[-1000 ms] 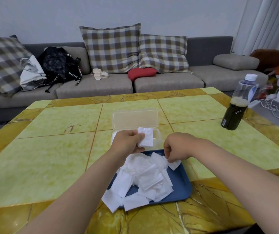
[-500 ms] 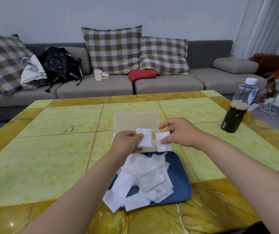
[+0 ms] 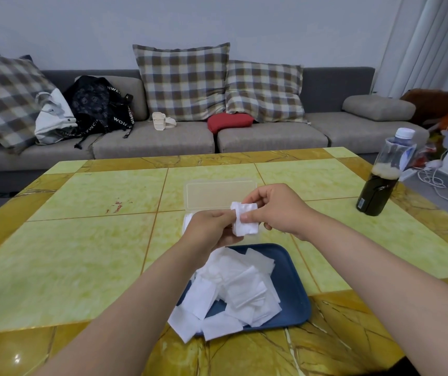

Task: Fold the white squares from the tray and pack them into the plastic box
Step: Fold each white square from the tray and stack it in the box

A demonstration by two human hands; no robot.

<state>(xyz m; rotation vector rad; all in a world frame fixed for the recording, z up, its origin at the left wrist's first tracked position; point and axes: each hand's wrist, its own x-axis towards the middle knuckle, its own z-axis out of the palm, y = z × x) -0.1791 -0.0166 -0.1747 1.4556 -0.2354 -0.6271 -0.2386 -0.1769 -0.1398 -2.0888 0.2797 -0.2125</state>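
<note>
A blue tray point(image 3: 294, 289) near the table's front edge holds a loose pile of white squares point(image 3: 233, 291), some hanging over its left rim. Beyond it lies the clear plastic box point(image 3: 218, 195) with its lid open; my hands hide most of it. My left hand point(image 3: 210, 230) and my right hand point(image 3: 274, 208) meet above the box, and together they pinch white squares point(image 3: 247, 221) held between their fingertips. Whether the squares are folded I cannot tell.
A bottle of dark drink point(image 3: 382, 177) stands at the table's right edge. The yellow-green tiled table point(image 3: 81, 240) has a red stain point(image 3: 115, 206) left of the box. Behind it a grey sofa point(image 3: 163, 142) carries plaid cushions and bags.
My right hand lifted a white square off the tray and brought it left to the square in my left hand. Both hands now hold the squares together above the box.
</note>
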